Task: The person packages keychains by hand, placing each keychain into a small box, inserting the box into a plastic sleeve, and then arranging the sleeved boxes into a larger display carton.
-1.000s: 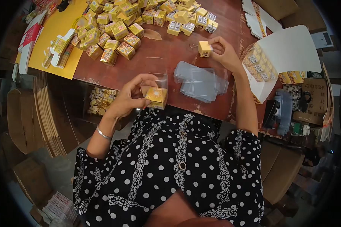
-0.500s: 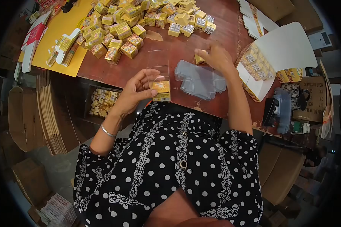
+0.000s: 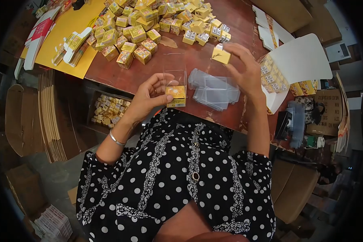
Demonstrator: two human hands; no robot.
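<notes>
My left hand (image 3: 152,93) is closed around a clear plastic box (image 3: 181,76) near the table's front edge. A small yellow printed box (image 3: 176,95) sits in the lower part of this clear box, whose upper part stands above it. Between the thumb and fingers of my right hand (image 3: 249,74) is a small yellow block (image 3: 221,56) with a dark mark on its face. Flat clear plastic sleeves (image 3: 215,94) lie stacked on the table between my hands, below the yellow block.
Yellow printed boxes (image 3: 138,34) are heaped at the back, beside yellow blocks with grey-white faces (image 3: 189,37). To the right, an open white carton (image 3: 298,60) holds rows of small pieces (image 3: 273,74). A box of loose pieces (image 3: 111,109) sits below the table's left side.
My right hand has turned, and the yellow block in it shows more clearly, slightly higher in view. My left hand still holds the clear box. The whole view has shifted slightly.
</notes>
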